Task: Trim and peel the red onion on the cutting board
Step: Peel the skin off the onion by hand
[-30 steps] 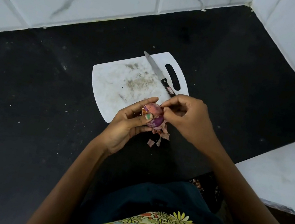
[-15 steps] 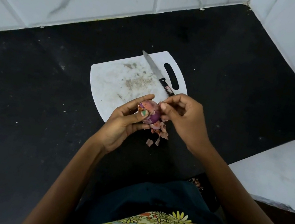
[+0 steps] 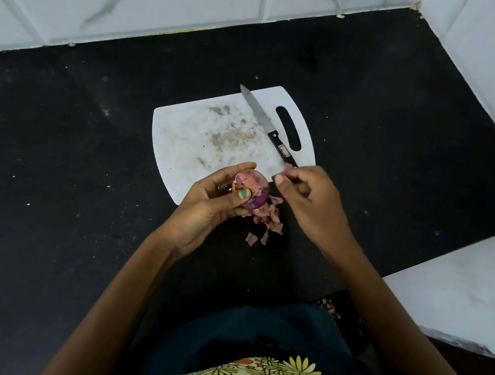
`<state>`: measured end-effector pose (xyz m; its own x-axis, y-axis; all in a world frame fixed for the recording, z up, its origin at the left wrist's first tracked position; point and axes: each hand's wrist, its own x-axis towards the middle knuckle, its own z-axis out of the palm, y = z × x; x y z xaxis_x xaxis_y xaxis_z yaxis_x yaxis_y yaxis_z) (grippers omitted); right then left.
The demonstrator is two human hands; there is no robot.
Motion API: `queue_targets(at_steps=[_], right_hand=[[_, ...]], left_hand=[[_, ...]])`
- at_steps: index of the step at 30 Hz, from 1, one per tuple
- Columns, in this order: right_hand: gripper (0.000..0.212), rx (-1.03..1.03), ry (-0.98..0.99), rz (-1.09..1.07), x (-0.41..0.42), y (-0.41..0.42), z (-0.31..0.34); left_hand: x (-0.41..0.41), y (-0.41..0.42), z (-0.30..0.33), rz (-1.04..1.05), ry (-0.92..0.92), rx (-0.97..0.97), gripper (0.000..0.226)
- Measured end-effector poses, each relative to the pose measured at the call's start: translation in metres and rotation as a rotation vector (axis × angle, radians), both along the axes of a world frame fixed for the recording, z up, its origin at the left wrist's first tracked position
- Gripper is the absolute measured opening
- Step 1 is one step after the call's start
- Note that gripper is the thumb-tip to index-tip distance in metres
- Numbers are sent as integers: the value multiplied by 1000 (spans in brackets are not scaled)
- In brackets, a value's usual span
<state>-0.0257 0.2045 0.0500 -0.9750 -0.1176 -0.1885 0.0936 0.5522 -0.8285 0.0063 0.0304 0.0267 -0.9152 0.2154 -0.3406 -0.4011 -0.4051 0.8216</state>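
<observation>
My left hand (image 3: 207, 203) grips the half-peeled red onion (image 3: 251, 192) over the cutting board's (image 3: 190, 132) near edge, so I'd hold it steady while my right hand (image 3: 306, 200), fingers pinched on something too small to identify, strips downward onto the peels (image 3: 268, 220).

One red onion (image 3: 251, 188). One white cutting board (image 3: 191, 142), with one knife (image 3: 267, 127) lying on it. Two hands: one left hand (image 3: 210, 204), one right hand (image 3: 309, 202). Loose onion skin scraps (image 3: 268, 220) sit in one small heap, too tangled to count, with two separate bits beside it.
</observation>
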Motion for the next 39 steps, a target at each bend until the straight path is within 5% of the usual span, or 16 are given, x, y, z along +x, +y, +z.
queue_targets(at_steps=[11, 22, 26, 34, 39], right_hand=[[22, -208, -57, 133, -2, 3, 15], [8, -218, -39, 124, -6, 7, 12], [27, -212, 2, 156, -3, 6, 11], [9, -194, 122, 30, 2, 1, 6], [15, -389, -49, 15, 2, 4, 10]], left_hand=[[0, -3, 0, -73, 34, 11, 42], [0, -2, 0, -68, 10, 93, 43], [-1, -3, 0, -46, 3, 113, 43], [-2, -4, -3, -28, -9, 134, 42], [-3, -5, -3, -17, -20, 134, 44]])
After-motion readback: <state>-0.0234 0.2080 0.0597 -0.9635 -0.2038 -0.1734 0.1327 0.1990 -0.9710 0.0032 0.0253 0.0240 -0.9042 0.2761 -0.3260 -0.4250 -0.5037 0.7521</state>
